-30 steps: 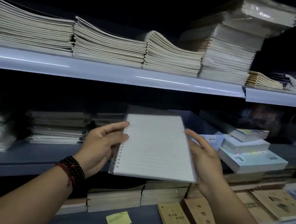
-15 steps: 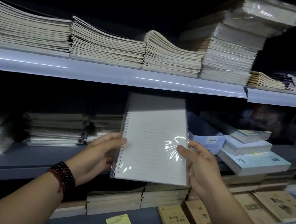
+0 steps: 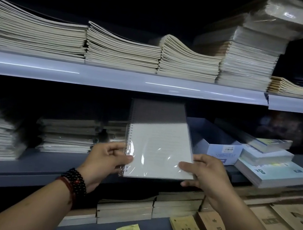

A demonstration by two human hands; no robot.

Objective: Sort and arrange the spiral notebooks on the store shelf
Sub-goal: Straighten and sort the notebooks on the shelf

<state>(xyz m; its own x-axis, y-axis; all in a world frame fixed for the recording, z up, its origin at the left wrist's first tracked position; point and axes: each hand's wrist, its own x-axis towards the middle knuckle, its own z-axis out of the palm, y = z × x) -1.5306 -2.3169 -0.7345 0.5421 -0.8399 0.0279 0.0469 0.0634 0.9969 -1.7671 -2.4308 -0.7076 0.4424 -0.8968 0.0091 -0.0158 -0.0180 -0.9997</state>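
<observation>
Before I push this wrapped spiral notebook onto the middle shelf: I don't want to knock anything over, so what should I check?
1. Grip: left hand holds the spiral edge and right hand the opposite lower corner of the spiral notebook: ok.
2. Headroom: its top edge sits below the upper shelf lip: ok.
3. Landing spot between the wrapped stack and the blue box: hidden behind the notebook: cannot tell.
4. Orientation: the stacks lie flat, while the notebook is held raised on end: not ok.
5. Plastic wrap intact: glare hides it: cannot tell.
</observation>
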